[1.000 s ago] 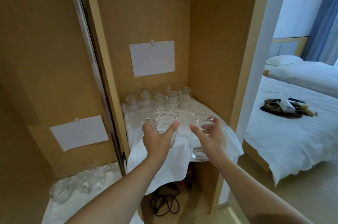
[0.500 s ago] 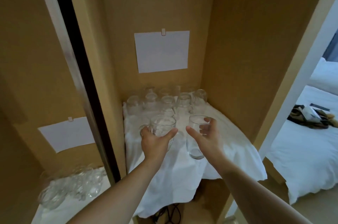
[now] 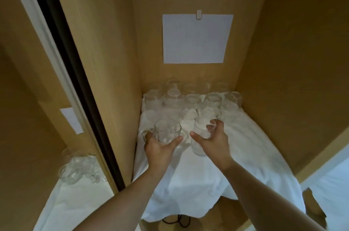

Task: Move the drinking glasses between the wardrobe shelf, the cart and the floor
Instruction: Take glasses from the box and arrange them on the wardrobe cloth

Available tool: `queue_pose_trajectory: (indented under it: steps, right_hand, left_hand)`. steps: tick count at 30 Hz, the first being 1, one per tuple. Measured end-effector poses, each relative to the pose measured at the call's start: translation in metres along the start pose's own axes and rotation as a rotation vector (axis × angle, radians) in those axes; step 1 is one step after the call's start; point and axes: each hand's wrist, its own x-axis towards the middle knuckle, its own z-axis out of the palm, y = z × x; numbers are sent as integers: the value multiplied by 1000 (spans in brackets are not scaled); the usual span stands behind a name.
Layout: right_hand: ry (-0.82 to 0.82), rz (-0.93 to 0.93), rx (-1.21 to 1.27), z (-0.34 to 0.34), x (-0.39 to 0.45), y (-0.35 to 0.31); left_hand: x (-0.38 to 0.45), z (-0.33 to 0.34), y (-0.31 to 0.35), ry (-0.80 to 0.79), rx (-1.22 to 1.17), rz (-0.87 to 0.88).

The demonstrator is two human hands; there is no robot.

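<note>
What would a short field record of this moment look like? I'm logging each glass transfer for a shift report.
place: wardrobe shelf covered by a white cloth
left hand: grips a handled glass mug
right hand: grips a plain glass tumbler
stored glasses: a cluster of glasses along the back wall
back wall: paper sheet clipped up
left side: mirror reflecting glasses
</note>
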Motion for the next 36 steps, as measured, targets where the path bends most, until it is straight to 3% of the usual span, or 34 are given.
queue_pose_trajectory:
  steps: [15, 23, 28, 32, 36]
  right_hand:
    - [-309, -85, 20, 1, 36, 40]
    - [-406, -99, -9, -6, 36, 60]
    - [-455, -97, 1, -7, 40, 68]
    - [-476, -102, 10, -8, 42, 74]
    - [-490, -75, 15, -8, 41, 81]
  left_hand:
    - [-36, 21, -16, 245, 78, -46]
    - [-65, 28, -14, 260, 201, -101]
    - [-84, 21, -15, 423, 394, -121]
    - [-92, 7, -6, 572, 275, -98]
    - [-74, -8, 3, 428, 151, -143]
